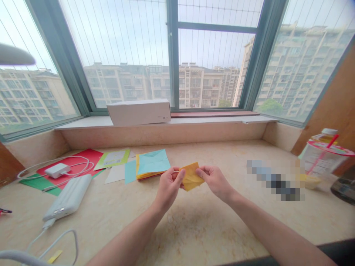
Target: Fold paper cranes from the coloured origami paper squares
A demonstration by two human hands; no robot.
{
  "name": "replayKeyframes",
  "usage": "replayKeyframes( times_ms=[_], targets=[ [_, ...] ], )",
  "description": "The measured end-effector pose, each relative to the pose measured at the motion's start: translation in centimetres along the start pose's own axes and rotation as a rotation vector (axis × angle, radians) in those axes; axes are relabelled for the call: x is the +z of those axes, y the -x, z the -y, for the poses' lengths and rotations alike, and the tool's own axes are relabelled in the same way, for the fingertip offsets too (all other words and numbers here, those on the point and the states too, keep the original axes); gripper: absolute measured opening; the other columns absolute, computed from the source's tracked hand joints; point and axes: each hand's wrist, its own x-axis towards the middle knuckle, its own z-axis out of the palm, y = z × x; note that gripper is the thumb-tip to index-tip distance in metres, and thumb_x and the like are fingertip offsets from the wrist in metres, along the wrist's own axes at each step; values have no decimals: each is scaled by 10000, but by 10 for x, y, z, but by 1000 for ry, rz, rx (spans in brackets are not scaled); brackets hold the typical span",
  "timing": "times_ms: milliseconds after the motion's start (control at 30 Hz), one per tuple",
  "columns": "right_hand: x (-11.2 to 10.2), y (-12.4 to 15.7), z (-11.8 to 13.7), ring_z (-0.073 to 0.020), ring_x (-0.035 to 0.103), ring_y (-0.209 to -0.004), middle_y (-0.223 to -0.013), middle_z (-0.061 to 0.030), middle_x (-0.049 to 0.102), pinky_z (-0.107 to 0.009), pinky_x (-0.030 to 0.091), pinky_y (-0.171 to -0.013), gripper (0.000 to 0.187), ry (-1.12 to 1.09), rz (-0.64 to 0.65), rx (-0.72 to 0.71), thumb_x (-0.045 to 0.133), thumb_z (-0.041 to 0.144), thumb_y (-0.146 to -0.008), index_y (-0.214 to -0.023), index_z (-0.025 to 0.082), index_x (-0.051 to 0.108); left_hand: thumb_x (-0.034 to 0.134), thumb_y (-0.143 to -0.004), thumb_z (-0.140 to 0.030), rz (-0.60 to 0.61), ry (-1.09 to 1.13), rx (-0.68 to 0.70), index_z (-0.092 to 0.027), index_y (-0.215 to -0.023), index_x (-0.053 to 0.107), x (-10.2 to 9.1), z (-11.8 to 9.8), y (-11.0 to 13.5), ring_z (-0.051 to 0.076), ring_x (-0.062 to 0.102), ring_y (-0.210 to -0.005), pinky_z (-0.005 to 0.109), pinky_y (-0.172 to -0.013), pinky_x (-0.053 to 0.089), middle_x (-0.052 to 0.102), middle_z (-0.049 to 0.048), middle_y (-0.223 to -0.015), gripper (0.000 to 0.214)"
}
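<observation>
A small folded sheet of yellow paper (pixel 192 178) is held up above the stone counter, with crease lines showing on its face. My left hand (pixel 171 184) pinches its left edge between thumb and fingers. On the other side, my right hand (pixel 215 181) grips the upper right edge, thumb on top. Just behind my left hand lies a stack of creased paper squares (pixel 152 162), light blue on top with yellow and red layers below. The fingers under the yellow paper are partly hidden.
At left lie a white power bank (pixel 68 197), a white charger (pixel 57 170) with cables, and red paper (pixel 85 157). A long white box (pixel 138 112) rests on the window ledge (pixel 210 120). To the right stand a plastic cup with a straw (pixel 321 162) and a blurred-out object (pixel 273 180).
</observation>
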Motion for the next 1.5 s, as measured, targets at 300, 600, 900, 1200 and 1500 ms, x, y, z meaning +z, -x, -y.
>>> replayKeyframes(
  times_ms=[300,600,900,1200,1500],
  targets=[
    [3,2,3,-149,632,-570,-712,-61,715,-278,460,-572,410,17,146,23,663,541,-803,-823,134,708,610,-853,-473,-70,-65,74,-141,-774,575,-3,-2,-3,145,634,-488,229,-460,506,659,24,-611,343],
    [3,1,3,-153,643,-585,-686,-45,708,-293,485,-597,419,15,59,-4,650,555,-802,-840,140,698,599,-850,-503,83,-45,-47,-137,-808,549,2,2,1,150,638,-461,229,-440,493,632,12,-587,371],
    [5,3,3,-164,652,-654,-755,-54,714,-297,519,-619,397,24,89,-45,644,529,-818,-888,144,712,538,-897,-488,70,-111,62,-139,-887,552,-1,3,1,148,662,-559,220,-454,497,663,43,-744,349],
    [4,3,0,-179,666,-743,-881,-73,715,-311,536,-681,367,85,30,-108,616,463,-852,-1025,143,668,568,-872,-476,-34,-163,55,-135,-852,563,-5,3,-5,131,635,-493,201,-414,460,653,26,-701,342],
    [-2,-2,-8,-182,668,-782,-828,-23,692,-335,543,-731,395,50,-78,-174,662,354,-821,-1171,209,548,574,-869,-429,53,-184,64,-139,-944,605,-3,3,-1,157,665,-668,214,-503,496,701,63,-842,302]
  ],
)
